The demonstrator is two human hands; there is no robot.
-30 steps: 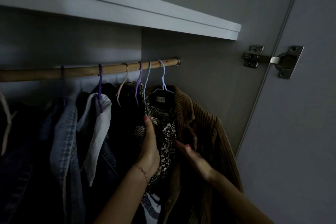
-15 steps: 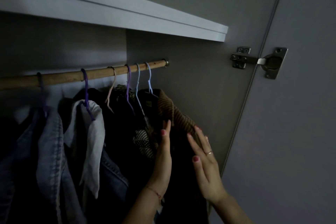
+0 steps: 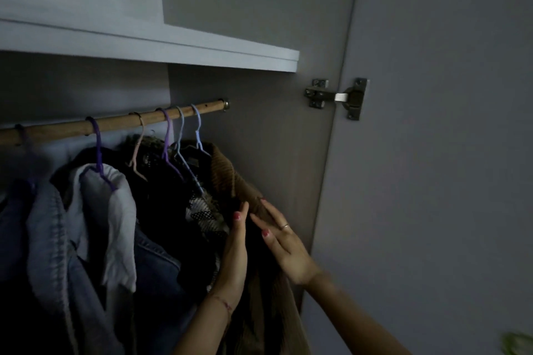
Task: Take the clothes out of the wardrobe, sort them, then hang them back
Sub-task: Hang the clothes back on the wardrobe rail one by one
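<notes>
Dim grey wardrobe interior (image 3: pixel 253 135), lit poorly; white shelf (image 3: pixel 178 53) overhead, wooden rail (image 3: pixel 115 124) beneath it ending in a metal socket at the right side wall; door (image 3: pixel 432 153) swung open at right on a steel cup hinge (image 3: pixel 337 96). Compared with a second ago: both hands raised from the lower front of the clothes to shoulder height at the right end of the rail, and the patterned garment (image 3: pixel 202 212) no longer spread between them. Left hand (image 3: pixel 235 253) now edge-on, fingers straight, pressed against the dark and patterned fabric as if parting it from the last piece. Right hand (image 3: pixel 284 243) flat, fingers extended and relaxed, resting on the shoulder of the brown corduroy jacket (image 3: pixel 230 176); no curl, no pinch, nothing held in either. Reading: jacket singled out, removal not yet begun; all hangers on the rail. Corduroy: thick, ribbed, stiff collar roll, on a pale blue thin hanger (image 3: pixel 197 135). Neighbours leftward: speckled animal-type print, soft and thin; black garments, detail lost in shadow; white cotton shirt (image 3: pixel 115 219) on a purple hanger (image 3: pixel 98 150); faded denim jacket (image 3: pixel 49 239), heavy, seamed. Hooks slender, plastic-looking, round-sectioned.
</notes>
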